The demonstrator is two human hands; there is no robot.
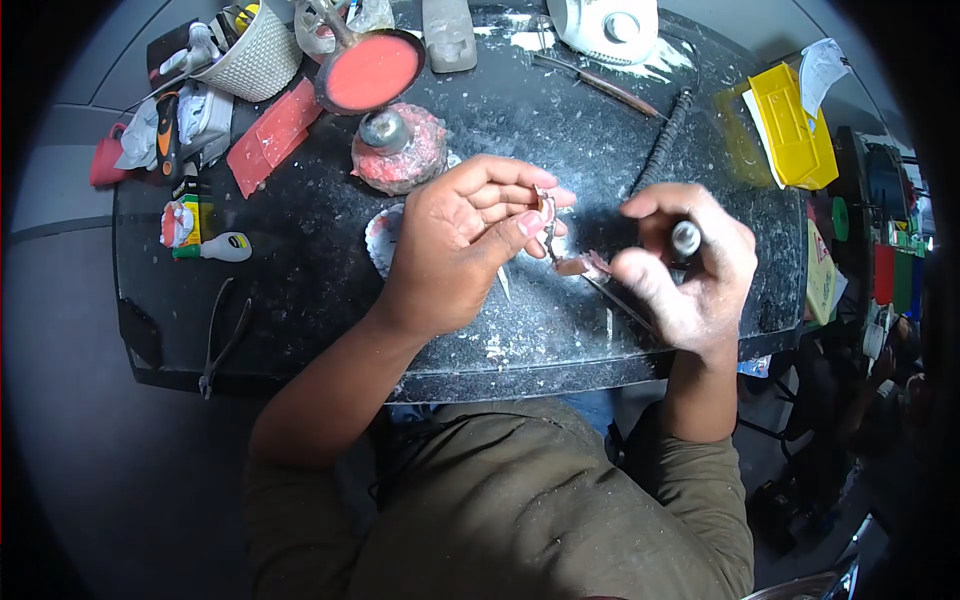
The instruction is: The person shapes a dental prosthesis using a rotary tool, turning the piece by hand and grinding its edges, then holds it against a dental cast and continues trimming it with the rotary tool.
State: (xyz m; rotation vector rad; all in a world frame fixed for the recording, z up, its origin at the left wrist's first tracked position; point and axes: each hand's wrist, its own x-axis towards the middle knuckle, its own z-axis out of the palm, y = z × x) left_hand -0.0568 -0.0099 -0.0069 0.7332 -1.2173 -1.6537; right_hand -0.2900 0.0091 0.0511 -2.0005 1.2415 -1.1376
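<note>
My left hand is closed, with thumb and fingers pinching a small denture frame that has dark metal and pink parts. A pink piece hangs at its lower right, near my right thumb; whether they touch is hard to tell. My right hand, dusted white, curls around a tool with a round metal end facing up. Most of that tool is hidden in the hand. Beneath the hands, a thin rod and a scalloped white piece, partly covered by my left wrist, lie on the dark bench.
Farther back are a pan of pink wax, a wax-covered burner, pink sheets and a white basket. Pliers lie left. At right are a coiled cord, a knife and a yellow bin.
</note>
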